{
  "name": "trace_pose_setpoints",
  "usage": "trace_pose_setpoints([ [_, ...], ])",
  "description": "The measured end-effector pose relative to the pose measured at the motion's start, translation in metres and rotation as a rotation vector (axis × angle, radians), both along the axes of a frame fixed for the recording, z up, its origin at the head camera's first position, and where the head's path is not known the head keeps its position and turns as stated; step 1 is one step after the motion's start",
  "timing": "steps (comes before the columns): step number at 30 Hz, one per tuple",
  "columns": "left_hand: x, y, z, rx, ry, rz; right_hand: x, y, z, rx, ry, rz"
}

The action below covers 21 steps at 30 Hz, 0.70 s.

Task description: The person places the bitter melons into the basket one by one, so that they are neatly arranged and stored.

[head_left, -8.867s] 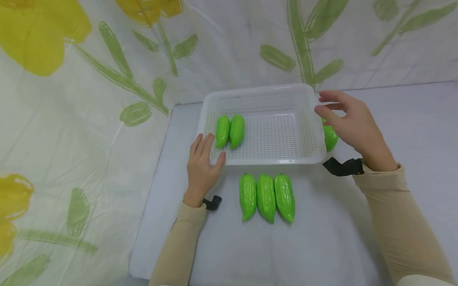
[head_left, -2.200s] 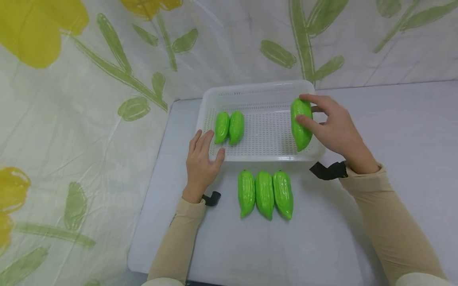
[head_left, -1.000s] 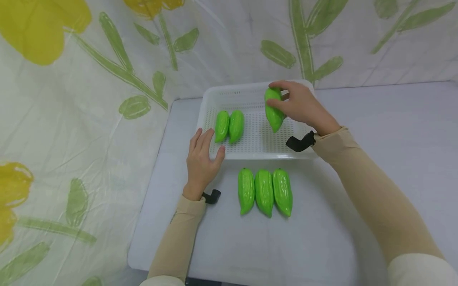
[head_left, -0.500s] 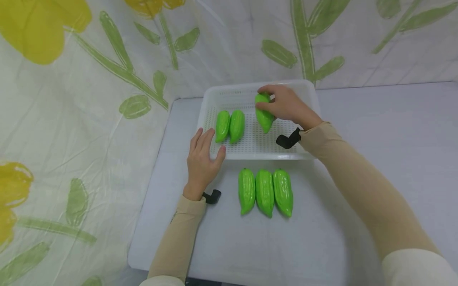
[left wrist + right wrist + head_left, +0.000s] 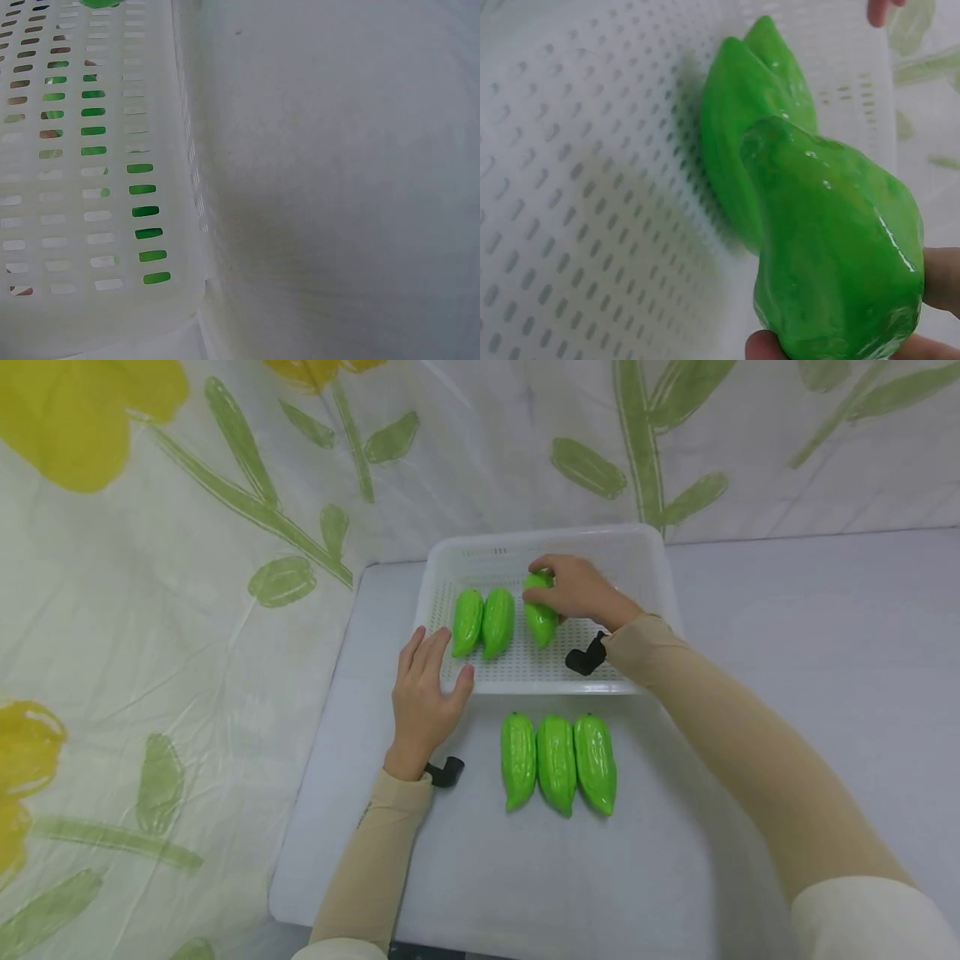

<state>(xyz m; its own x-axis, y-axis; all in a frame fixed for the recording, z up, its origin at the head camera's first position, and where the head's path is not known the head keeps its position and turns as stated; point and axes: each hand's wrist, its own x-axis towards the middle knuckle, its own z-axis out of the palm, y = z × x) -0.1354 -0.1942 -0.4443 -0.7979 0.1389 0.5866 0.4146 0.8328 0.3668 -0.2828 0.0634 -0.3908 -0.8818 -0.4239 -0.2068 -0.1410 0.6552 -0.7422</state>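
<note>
My right hand [image 5: 581,589] grips a glossy green, elongated vegetable with a pointed tip [image 5: 542,622], low inside the white plastic basket [image 5: 540,688]. In the right wrist view the held vegetable [image 5: 832,240] fills the foreground, with thumb and fingers at its sides. Left of it, two matching vegetables [image 5: 498,623] lie side by side in the basket. My left hand [image 5: 423,702] is at the basket's front left corner, fingers extended along the rim. The left wrist view shows the slotted basket wall [image 5: 67,315], green showing through some slots.
Three more green vegetables [image 5: 556,764] lie in a row on the white tabletop [image 5: 480,868], just in front of the basket. Behind the table hangs a pale curtain [image 5: 480,477] with printed yellow flowers and green leaves.
My right hand picked up the green vegetable from right of the basket, carried it left over the rim and lowered it near the other two. My left hand stays at the corner.
</note>
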Motion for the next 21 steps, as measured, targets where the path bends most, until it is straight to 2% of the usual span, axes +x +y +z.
trace_pose_setpoints([
  [11, 0.0, -0.001, 0.0, -0.002, 0.001, -0.002, -0.005, -0.019, -0.013, 0.065, 0.021, -0.009],
  [21, -0.001, -0.002, -0.002, -0.008, -0.004, -0.002, -0.007, -0.027, -0.023, 0.11, -0.008, 0.013],
])
